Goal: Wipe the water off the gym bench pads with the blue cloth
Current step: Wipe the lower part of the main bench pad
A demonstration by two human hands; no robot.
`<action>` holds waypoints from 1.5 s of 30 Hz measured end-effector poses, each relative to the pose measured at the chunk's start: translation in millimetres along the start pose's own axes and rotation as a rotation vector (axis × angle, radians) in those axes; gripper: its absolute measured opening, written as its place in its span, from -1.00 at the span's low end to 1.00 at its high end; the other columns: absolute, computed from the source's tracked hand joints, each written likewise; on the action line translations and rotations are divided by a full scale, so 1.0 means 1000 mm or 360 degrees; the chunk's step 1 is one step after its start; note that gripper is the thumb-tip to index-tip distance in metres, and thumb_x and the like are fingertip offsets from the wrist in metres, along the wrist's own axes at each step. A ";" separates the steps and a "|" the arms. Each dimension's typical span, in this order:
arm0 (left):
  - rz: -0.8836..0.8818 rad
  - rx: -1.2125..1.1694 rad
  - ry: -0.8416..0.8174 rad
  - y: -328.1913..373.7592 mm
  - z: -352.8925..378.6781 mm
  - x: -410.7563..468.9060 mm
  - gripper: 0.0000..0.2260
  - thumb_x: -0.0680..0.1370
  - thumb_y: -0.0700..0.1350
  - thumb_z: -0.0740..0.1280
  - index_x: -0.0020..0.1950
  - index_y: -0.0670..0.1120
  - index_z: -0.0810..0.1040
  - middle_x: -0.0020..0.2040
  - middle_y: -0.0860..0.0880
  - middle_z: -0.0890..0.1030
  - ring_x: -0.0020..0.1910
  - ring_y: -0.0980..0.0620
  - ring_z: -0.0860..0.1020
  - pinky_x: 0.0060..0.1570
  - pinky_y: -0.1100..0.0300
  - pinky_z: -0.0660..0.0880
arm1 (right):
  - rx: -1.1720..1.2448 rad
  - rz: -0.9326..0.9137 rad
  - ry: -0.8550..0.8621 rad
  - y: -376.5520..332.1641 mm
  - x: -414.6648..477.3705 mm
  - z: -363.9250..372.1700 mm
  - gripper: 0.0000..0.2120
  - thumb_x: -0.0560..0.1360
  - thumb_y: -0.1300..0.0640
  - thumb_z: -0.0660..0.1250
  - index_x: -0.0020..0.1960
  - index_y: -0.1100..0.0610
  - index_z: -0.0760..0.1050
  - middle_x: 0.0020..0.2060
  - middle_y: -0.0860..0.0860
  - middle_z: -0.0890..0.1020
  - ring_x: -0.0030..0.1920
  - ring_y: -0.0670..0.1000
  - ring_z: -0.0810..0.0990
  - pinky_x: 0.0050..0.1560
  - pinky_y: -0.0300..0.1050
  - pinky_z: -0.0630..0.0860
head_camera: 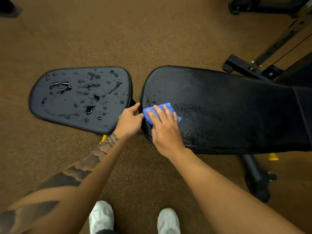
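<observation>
Two black bench pads lie side by side. The seat pad (81, 97) on the left carries several puddles and drops of water. The long back pad (228, 108) on the right shows only fine droplets and a damp sheen near its left end. A folded blue cloth (152, 110) lies on that left end. My right hand (166, 130) presses flat on the cloth with straight fingers. My left hand (130, 119) grips the near left edge of the back pad, fingers curled into the gap between the pads.
Brown speckled gym floor (118, 39) surrounds the bench. A black machine frame (263, 65) with a wheel stands at the far right. The bench's black leg (255, 176) and yellow caps (273, 157) show under the back pad. My white shoes (101, 217) are at the bottom.
</observation>
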State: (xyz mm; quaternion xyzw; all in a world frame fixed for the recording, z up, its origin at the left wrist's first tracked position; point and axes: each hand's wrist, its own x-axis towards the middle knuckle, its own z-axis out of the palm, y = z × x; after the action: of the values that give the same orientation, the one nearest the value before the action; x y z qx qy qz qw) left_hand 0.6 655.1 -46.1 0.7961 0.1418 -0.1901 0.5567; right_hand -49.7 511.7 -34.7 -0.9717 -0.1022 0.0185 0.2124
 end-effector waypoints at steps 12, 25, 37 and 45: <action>-0.0022 -0.0246 0.0099 -0.010 0.011 -0.012 -0.53 0.58 -0.32 0.20 0.48 -0.11 0.29 0.40 -0.03 0.44 0.37 0.04 0.40 0.36 -0.08 0.35 | -0.0089 -0.0230 -0.0017 0.084 -0.043 -0.031 -0.53 0.50 0.17 0.06 0.37 0.17 0.44 0.37 0.17 0.45 0.39 0.30 0.35 0.31 0.35 0.32; 0.0295 0.0675 0.0231 0.011 0.004 -0.033 -0.59 0.59 -0.09 0.25 0.46 0.00 0.36 0.05 -0.01 0.65 -0.04 0.04 0.59 0.01 0.22 0.46 | -0.0153 -0.0337 -0.0060 0.081 -0.067 -0.028 -0.53 0.51 0.15 0.09 0.41 0.12 0.40 0.41 0.09 0.41 0.44 0.20 0.30 0.38 0.29 0.26; 0.0878 0.1644 0.0130 0.000 -0.017 -0.041 -0.38 0.59 0.18 -0.02 0.54 -0.17 0.11 0.56 -0.08 0.08 0.55 -0.07 -0.01 0.48 0.04 -0.05 | -0.0231 -0.0274 -0.0062 0.063 -0.062 -0.020 -0.50 0.51 0.12 0.09 0.45 0.12 0.35 0.44 0.10 0.37 0.45 0.21 0.27 0.38 0.28 0.27; 0.0956 0.1965 -0.0062 -0.003 -0.015 -0.014 -0.37 0.59 0.23 -0.12 0.57 -0.08 0.02 0.58 -0.02 0.02 0.55 -0.11 -0.05 0.49 -0.04 -0.08 | -0.0183 -0.0115 0.0029 0.040 -0.053 -0.009 -0.49 0.53 0.14 0.07 0.47 0.15 0.30 0.46 0.13 0.32 0.48 0.25 0.21 0.42 0.29 0.19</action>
State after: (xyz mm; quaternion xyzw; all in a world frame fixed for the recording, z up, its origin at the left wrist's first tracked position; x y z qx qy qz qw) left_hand -10.6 669.6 -37.7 0.9688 -0.2295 -0.0878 0.0320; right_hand -93.6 461.3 -44.1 -0.9780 -0.1363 -0.0040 0.1576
